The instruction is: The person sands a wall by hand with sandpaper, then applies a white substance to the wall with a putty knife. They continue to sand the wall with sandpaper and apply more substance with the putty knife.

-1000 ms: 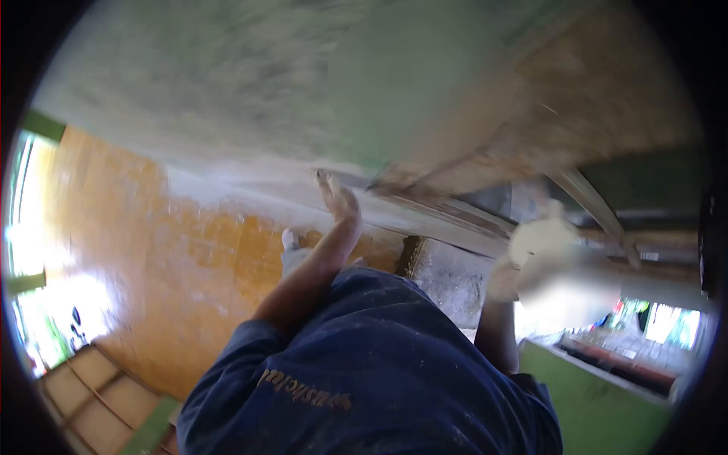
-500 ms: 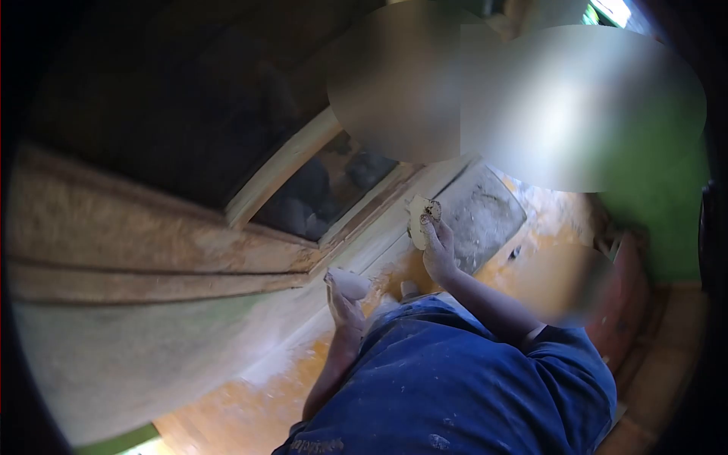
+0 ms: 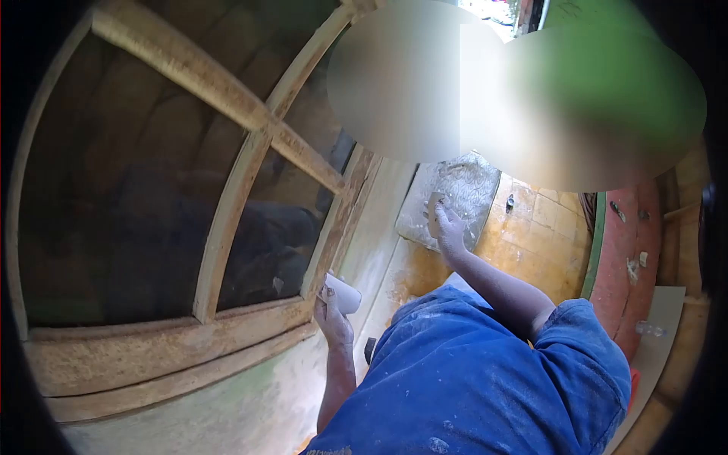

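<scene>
Head view shows us both our hands at work beside a wooden window frame [image 3: 250, 163]. Our left hand [image 3: 334, 315] has its fingers wrapped around a small white roll [image 3: 343, 293], held right against the frame's lower corner. Our right hand [image 3: 447, 227] reaches out to a grey slab [image 3: 470, 189] lying on the yellow tiled floor [image 3: 538, 227], fingers clenched on a pale scrap [image 3: 435, 206].

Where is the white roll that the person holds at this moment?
In the head view, the white roll is in the left hand, low and centre, against the wooden window frame.
</scene>
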The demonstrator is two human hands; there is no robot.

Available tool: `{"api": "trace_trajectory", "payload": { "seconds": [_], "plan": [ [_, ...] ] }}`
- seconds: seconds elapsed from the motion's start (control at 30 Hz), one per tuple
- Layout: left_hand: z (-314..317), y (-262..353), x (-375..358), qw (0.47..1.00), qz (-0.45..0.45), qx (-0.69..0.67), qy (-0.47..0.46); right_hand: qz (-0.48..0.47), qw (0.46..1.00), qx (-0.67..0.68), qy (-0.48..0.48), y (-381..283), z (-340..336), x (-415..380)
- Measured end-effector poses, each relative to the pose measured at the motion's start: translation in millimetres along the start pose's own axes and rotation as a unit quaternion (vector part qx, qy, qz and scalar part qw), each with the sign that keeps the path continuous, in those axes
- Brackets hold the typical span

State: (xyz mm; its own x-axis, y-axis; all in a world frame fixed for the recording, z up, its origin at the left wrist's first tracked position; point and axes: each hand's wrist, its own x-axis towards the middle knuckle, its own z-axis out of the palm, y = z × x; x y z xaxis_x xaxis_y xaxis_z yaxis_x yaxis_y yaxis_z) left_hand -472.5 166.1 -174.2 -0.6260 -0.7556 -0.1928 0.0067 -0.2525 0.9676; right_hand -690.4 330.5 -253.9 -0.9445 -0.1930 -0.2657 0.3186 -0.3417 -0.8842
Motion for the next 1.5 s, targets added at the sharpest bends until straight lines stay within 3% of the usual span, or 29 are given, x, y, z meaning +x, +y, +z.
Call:
{"api": "trace_trajectory", "payload": {
  "seconds": [0.3, 0.4, 0.5, 0.53, 0.6, 0.63, 0.77, 0.83, 0.87, 0.93, 1.1, 1.17, 1.3, 1.33, 1.37, 1.43, 1.5],
  "plan": [
    [100.5, 16.1, 51.8, 0.997, 0.023, 0.026, -0.062, -0.009, 0.998, 0.052, -0.015, -47.0, -20.9, 84.0],
    [159.5, 23.1, 87.0, 0.975, 0.159, 0.120, -0.097, -0.036, 0.997, 0.071, -0.007, -58.0, -59.8, 136.7],
    [238.0, 36.0, 122.8, 0.957, 0.241, 0.152, -0.056, -0.057, 0.997, 0.045, -0.007, -71.4, -100.9, 207.7],
    [266.6, 40.2, 137.8, 0.955, 0.248, 0.157, -0.050, -0.045, 0.998, -0.032, 0.039, -97.3, -103.5, 224.5],
    [316.6, 49.4, 166.1, 0.923, 0.341, 0.172, -0.049, 0.005, 0.999, -0.046, 0.013, -100.0, -127.2, 281.8],
    [341.4, 55.9, 181.2, 0.921, 0.338, 0.186, -0.047, 0.012, 0.998, -0.055, 0.002, -96.1, -131.9, 302.2],
    [429.1, 90.6, 244.5, 0.803, 0.472, 0.360, -0.047, 0.035, 0.998, -0.027, -0.038, -88.2, -134.5, 370.1],
    [458.5, 104.3, 280.2, 0.701, 0.575, 0.406, -0.112, 0.015, 0.996, -0.025, -0.088, -72.0, -130.5, 398.1],
    [470.3, 111.2, 291.0, 0.699, 0.567, 0.421, -0.111, -0.016, 0.991, -0.038, -0.129, -66.0, -125.9, 407.5],
    [486.7, 122.2, 307.3, 0.593, 0.595, 0.520, -0.155, -0.004, 0.988, -0.035, -0.153, -61.9, -111.1, 415.4],
    [507.4, 125.7, 339.3, 0.543, 0.583, 0.586, -0.145, 0.032, 0.984, -0.024, -0.172, -78.4, -85.6, 433.6],
    [507.9, 117.6, 353.6, 0.505, 0.619, 0.584, -0.145, 0.024, 0.991, -0.032, -0.131, -71.5, -82.0, 440.4],
    [514.7, 102.6, 367.0, 0.489, 0.584, 0.630, -0.151, 0.031, 0.985, -0.034, -0.163, -56.6, -85.2, 453.3],
    [513.2, 99.3, 370.8, 0.488, 0.578, 0.636, -0.155, 0.061, 0.982, 0.021, -0.177, -55.2, -85.2, 455.0],
    [510.8, 96.9, 373.6, 0.467, 0.578, 0.653, -0.144, 0.092, 0.975, 0.077, -0.188, -53.2, -84.2, 456.7],
    [508.9, 91.9, 375.4, 0.444, 0.571, 0.675, -0.141, 0.088, 0.974, 0.063, -0.199, -47.0, -81.2, 460.7],
    [513.5, 89.4, 374.1, 0.353, 0.547, 0.752, -0.103, 0.083, 0.973, 0.048, -0.208, -34.9, -75.4, 462.0]
  ]
}}
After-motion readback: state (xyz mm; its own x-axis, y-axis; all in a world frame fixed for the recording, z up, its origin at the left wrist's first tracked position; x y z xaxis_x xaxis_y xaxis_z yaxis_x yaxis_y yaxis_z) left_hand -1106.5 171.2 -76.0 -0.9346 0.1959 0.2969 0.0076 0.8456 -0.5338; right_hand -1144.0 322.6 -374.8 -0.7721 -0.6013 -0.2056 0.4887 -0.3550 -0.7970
